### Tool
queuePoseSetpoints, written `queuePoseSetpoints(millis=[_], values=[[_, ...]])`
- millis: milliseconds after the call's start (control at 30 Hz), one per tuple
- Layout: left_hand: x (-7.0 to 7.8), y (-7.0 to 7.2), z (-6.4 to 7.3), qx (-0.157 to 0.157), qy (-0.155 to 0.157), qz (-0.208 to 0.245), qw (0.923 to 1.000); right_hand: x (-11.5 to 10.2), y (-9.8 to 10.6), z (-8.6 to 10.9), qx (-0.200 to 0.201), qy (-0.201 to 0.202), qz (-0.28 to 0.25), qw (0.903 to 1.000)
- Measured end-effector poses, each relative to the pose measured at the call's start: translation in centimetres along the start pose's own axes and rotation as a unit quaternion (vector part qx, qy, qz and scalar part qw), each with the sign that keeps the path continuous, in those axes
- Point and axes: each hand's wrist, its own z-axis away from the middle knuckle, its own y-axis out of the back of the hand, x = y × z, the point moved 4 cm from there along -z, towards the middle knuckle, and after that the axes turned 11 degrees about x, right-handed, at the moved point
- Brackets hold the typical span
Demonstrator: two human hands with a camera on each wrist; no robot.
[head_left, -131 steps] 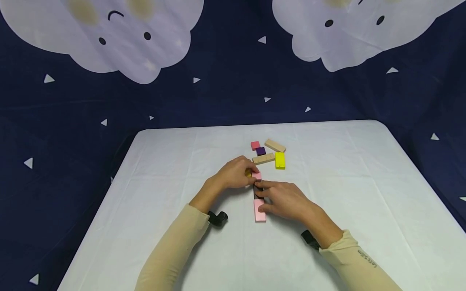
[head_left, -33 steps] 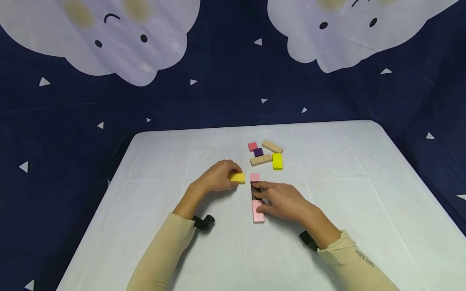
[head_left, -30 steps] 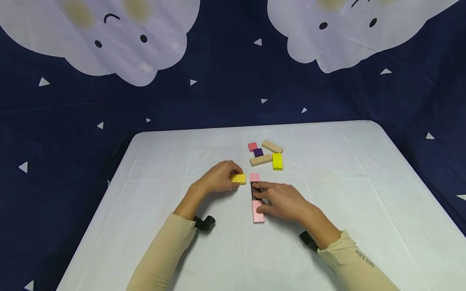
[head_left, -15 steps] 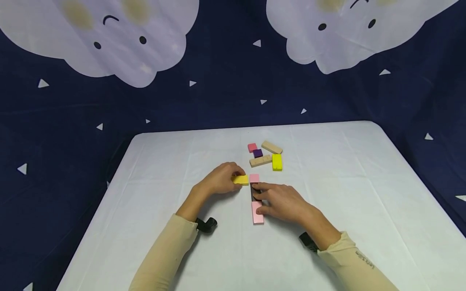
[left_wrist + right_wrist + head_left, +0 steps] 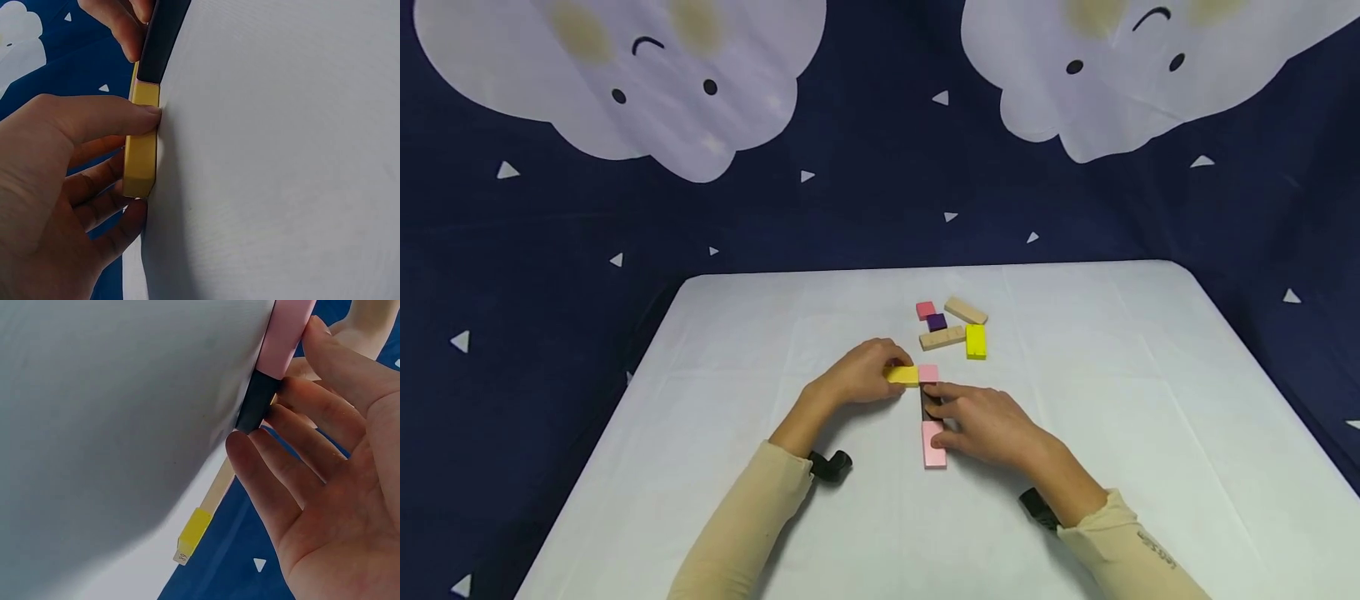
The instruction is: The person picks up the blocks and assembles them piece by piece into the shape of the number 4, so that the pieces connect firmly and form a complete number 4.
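A yellow block (image 5: pixel 904 377) is pinched between the thumb and fingers of my left hand (image 5: pixel 865 372), lying crosswise with its right end against a small pink block (image 5: pixel 928 373). Below that pink block, a black block (image 5: pixel 928 401) and a longer pink block (image 5: pixel 935 458) continue in one line toward me. My right hand (image 5: pixel 988 425) reaches in from the right, its extended fingers touching the black block's side and its thumb at the long pink one. In the left wrist view, my thumb presses the yellow block (image 5: pixel 140 162), which meets the dark block (image 5: pixel 164 44).
Behind the row lie a red-pink block (image 5: pixel 926 311), a purple block (image 5: pixel 937 322), two plain wooden blocks, one farther back (image 5: pixel 966 311), and a bright yellow block (image 5: pixel 976 343). The white table (image 5: pixel 1112 358) ends at a dark blue cloth (image 5: pixel 880 225) with clouds.
The left hand first went from the small pink block out to the left with the yellow block. It then came back right until the block met the pink one. The right hand stayed.
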Motion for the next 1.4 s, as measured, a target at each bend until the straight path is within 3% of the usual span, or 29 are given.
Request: queuePoseSetpoints(millis=[400, 633, 900, 1267, 1400], values=[[0.2, 0.3, -0.1, 0.011, 0.0, 0.002, 0.9999, 0.1, 0.2, -0.2, 0.009, 0.004, 0.009, 0.9999], [0.5, -0.1, 0.2, -0.002, -0.01, -0.014, 0.9998, 0.0, -0.3, 0.3, 0.004, 0.002, 0.003, 1.0], [0.5, 0.0, 0.0, 0.008, -0.029, -0.021, 0.9993, 0.0, 0.0, 0.1, 0.011, 0.011, -0.001, 0.9999], [0.4, -0.3, -0.1, 0.011, -0.027, -0.014, 0.9995, 0.2, 0.1, 0.2, 0.006, 0.007, 0.002, 1.0], [1.0, 0.0, 0.4, 0.022, -0.033, -0.032, 0.9987, 0.2, 0.0, 0.2, 0.007, 0.006, -0.002, 1.0]])
